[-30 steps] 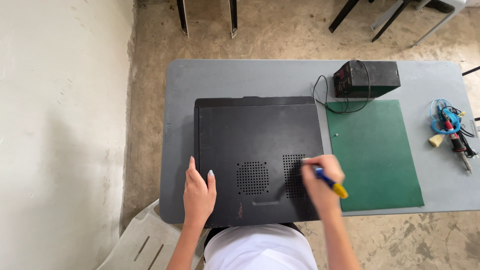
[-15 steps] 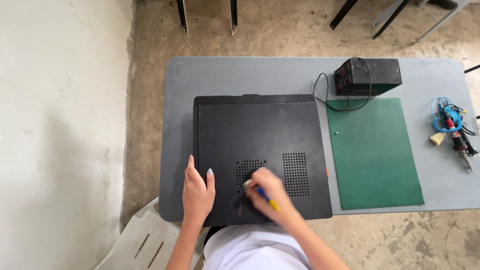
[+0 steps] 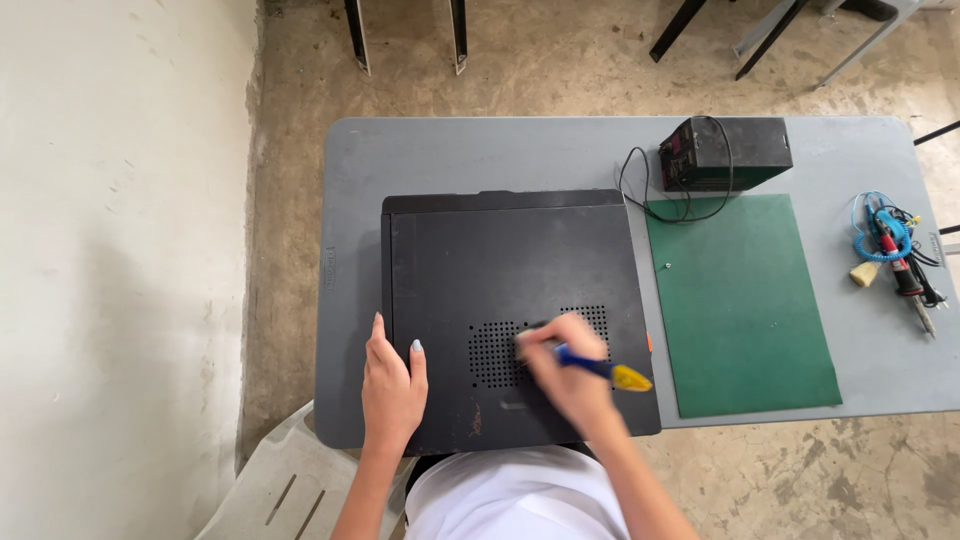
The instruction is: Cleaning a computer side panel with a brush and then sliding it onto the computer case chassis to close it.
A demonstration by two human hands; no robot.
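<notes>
A grey table [image 3: 480,150] is standing on a rough concrete floor [image 3: 560,60] beside a pale wall [image 3: 110,250]. At the near edge of the tabletop, a black computer case [image 3: 505,270] is lying flat. The left hand [image 3: 392,385] is being pressed open and flat on the case's near left corner. The right hand [image 3: 568,375], blurred, is being kept closed around a blue and yellow brush [image 3: 600,368] over the vent holes [image 3: 495,352]. A green mat [image 3: 740,300] is lying just right of the case. At the far edge, a black box [image 3: 725,152] with a cable is resting.
</notes>
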